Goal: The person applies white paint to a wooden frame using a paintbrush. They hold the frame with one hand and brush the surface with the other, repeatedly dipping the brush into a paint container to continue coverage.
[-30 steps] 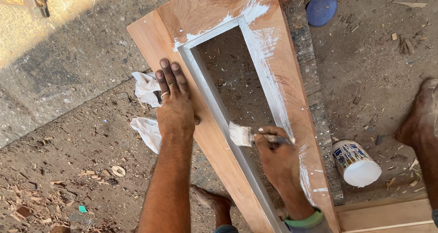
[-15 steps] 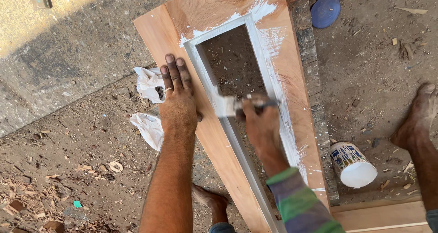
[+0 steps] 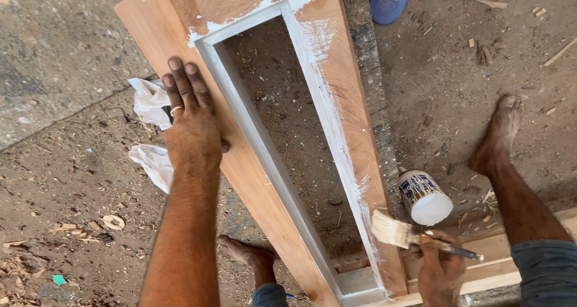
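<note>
Two hands at a wooden frame lying on a dirt floor.

The left hand (image 3: 191, 124) lies flat on the frame's (image 3: 252, 175) left rail, beside white rags (image 3: 150, 103). The right hand (image 3: 442, 271) grips a brush (image 3: 399, 234), its bristles touching the white-painted inner edge of the right rail. A small can (image 3: 425, 197) lies just beside the brush, and a blue lid (image 3: 388, 2) rests on the floor (image 3: 72, 181) well apart.
</note>
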